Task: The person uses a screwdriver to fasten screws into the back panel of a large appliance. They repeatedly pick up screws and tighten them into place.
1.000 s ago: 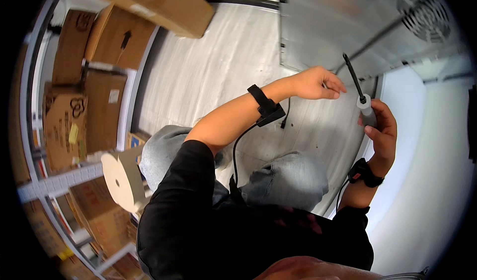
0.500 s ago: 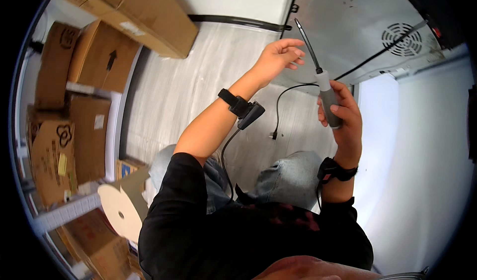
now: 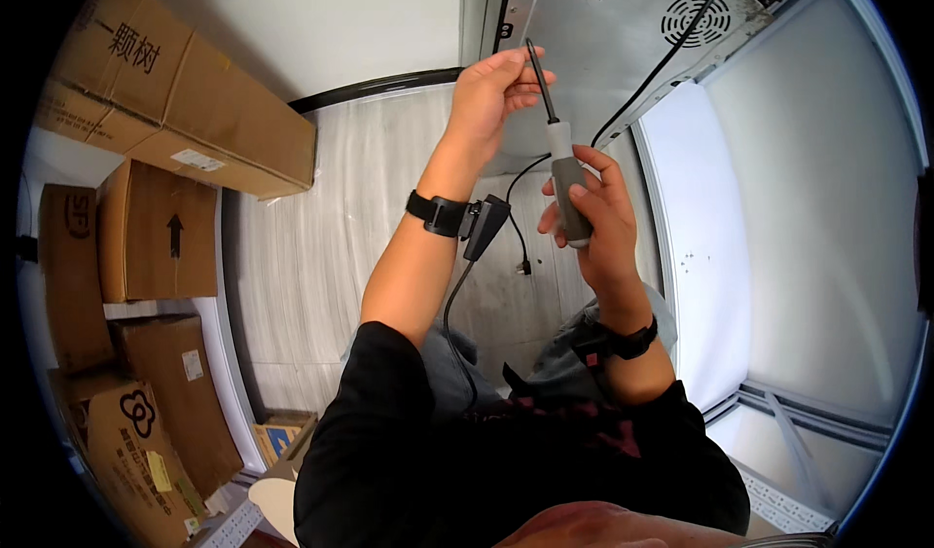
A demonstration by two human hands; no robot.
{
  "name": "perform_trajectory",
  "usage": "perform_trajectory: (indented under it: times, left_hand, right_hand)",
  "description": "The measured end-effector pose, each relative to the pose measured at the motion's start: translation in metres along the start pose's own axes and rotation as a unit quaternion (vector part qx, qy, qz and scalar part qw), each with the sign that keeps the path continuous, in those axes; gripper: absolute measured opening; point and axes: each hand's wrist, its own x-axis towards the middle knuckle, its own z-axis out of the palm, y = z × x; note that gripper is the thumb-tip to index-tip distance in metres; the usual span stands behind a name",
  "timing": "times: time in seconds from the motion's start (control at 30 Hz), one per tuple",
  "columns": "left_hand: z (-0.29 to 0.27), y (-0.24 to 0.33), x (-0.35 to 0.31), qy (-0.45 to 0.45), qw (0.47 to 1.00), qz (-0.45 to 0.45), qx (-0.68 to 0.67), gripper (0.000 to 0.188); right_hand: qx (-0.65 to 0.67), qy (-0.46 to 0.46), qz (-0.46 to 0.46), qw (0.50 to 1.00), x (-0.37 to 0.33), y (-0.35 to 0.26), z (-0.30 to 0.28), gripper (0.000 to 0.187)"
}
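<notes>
My right hand is wrapped round the grey handle of a screwdriver, which points up and slightly left. Its long dark shaft ends beside my left hand. The left thumb and fingers are curled together close to the screwdriver tip, partly behind the shaft; anything small between them cannot be made out. Just beyond both hands stands a grey metal panel with a round slotted vent. A black strap with a small device sits on my left wrist, and another black strap on my right.
A black power cord runs down along the panel, and a plug lies on the wood-look floor. Cardboard boxes are stacked at the left, with a tall carton by the wall. A white panel stands at the right.
My left hand has closed in on the screwdriver tip and its fingers have curled more. The head view has shifted, moving the boxes and panel within the picture. The right hand keeps its grip.
</notes>
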Motion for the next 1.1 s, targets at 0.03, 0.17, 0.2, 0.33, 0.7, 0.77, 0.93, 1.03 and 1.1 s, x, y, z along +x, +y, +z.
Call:
perform_trajectory:
  times: [0.03,0.17,0.2,0.33,0.7,0.77,0.93,1.03,1.1]
  left_hand:
    - [0.004,0.005,-0.002,0.001,1.0,0.009,0.007,0.03]
    - [0.013,0.013,-0.002,0.004,0.999,0.041,0.008,0.03]
    - [0.013,0.013,0.0,0.011,0.999,0.046,0.011,0.03]
    - [0.008,0.009,0.009,0.037,0.997,0.071,0.014,0.029]
    - [0.007,0.0,0.02,0.082,0.991,0.101,0.02,0.026]
    - [0.008,-0.001,0.02,0.086,0.99,0.106,0.026,0.026]
    - [0.011,-0.001,0.02,0.097,0.989,0.106,0.022,0.028]
    - [0.012,0.001,0.019,0.094,0.99,0.102,0.027,0.028]
    - [0.012,0.002,0.019,0.093,0.99,0.096,0.033,0.027]
  right_hand:
    - [-0.005,-0.001,-0.007,1.0,0.0,-0.001,0.005,0.043]
    - [-0.014,-0.01,-0.034,0.999,0.0,-0.01,0.02,0.043]
    - [-0.013,-0.012,-0.035,0.999,0.002,-0.011,0.021,0.043]
    - [0.017,-0.03,-0.032,0.999,0.01,-0.01,0.017,0.041]
    - [0.107,-0.065,-0.004,0.992,0.022,-0.008,0.0,0.036]
    - [0.123,-0.075,0.001,0.989,0.023,-0.007,-0.003,0.036]
    - [0.162,-0.09,0.01,0.983,0.023,-0.006,-0.006,0.037]
    - [0.181,-0.095,0.019,0.979,0.024,-0.006,-0.005,0.037]
    - [0.156,-0.082,0.019,0.984,0.023,-0.009,-0.002,0.038]
